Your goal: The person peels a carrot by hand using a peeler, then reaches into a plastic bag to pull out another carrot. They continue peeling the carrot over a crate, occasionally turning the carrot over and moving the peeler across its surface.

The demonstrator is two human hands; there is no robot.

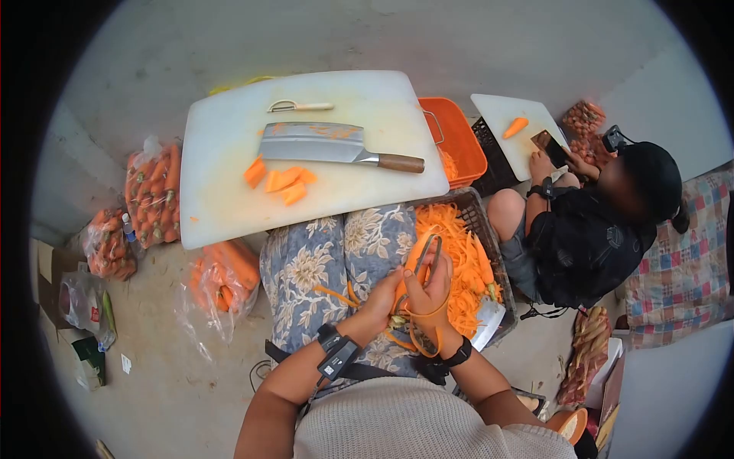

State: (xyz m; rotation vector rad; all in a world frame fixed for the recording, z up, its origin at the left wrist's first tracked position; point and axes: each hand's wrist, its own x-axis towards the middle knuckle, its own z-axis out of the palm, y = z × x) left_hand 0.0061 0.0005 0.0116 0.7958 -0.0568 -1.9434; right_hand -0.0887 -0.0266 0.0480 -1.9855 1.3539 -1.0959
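My left hand (376, 306) is closed round the lower end of an orange carrot (415, 256) above my lap. Closed beside it, my right hand (430, 291) holds a peeler (433, 249) against the carrot's upper part. A long strip of peel (428, 344) hangs over the right hand and wrist. Under and to the right of the hands, a dark crate (501, 289) holds carrot shavings (455, 300) and whole carrots (483, 260). The flowered cloth (306, 264) covers my lap.
A white board (222, 153) bears a cleaver (313, 143), another peeler (302, 105) and carrot pieces (287, 182). Behind the crate stands an orange basin (466, 138). Bagged carrots (153, 191) are at the left. At the right a person (596, 229) sits by a smaller board (505, 113), holding a phone.
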